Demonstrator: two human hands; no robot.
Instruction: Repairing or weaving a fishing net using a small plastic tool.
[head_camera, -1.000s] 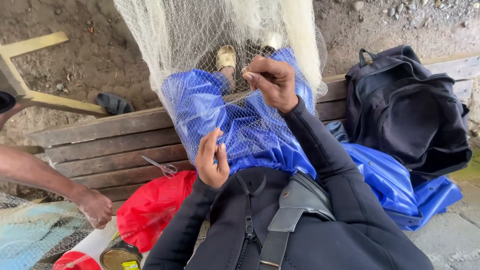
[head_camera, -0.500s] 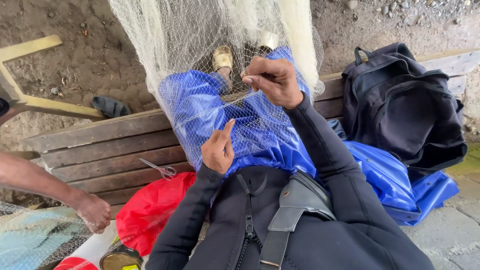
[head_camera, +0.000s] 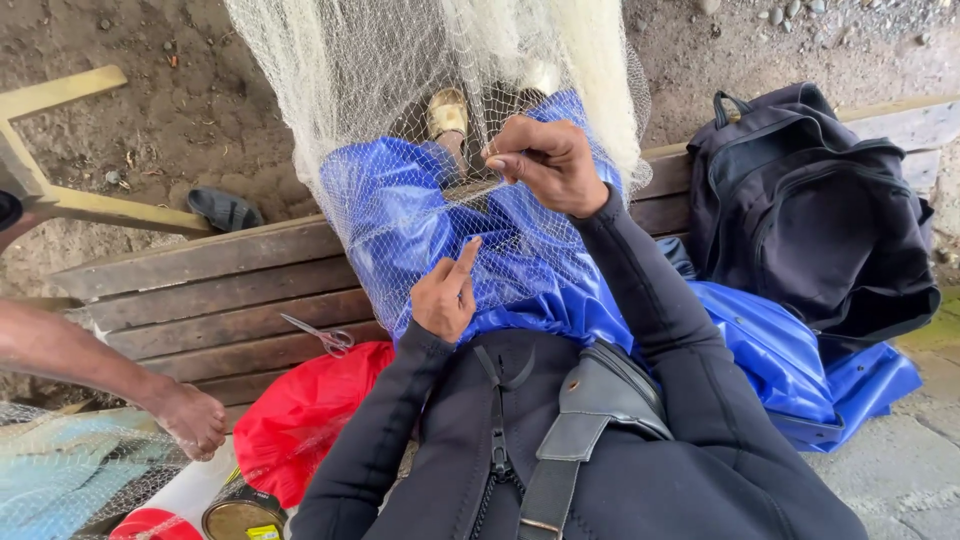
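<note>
A pale fishing net (head_camera: 420, 120) hangs down over my blue-clad legs (head_camera: 470, 250) on a wooden bench (head_camera: 210, 300). My right hand (head_camera: 545, 160) is raised at the net, fingers pinched on its mesh or a thin line. Lower down, my left hand (head_camera: 445, 295) rests against the net over my lap, index finger pointing up, other fingers curled; whether it grips a strand I cannot tell. Both arms wear black sleeves.
Scissors (head_camera: 320, 335) lie on the bench slats beside a red bag (head_camera: 300, 420). A black backpack (head_camera: 810, 210) and blue sheet (head_camera: 800, 370) sit to my right. Another person's hand (head_camera: 185, 420) rests at the lower left near netting and a tin (head_camera: 240, 515).
My left hand has risen slightly and its index finger now points upward. My right hand stays pinched on the net. The other person's hand has shifted a little.
</note>
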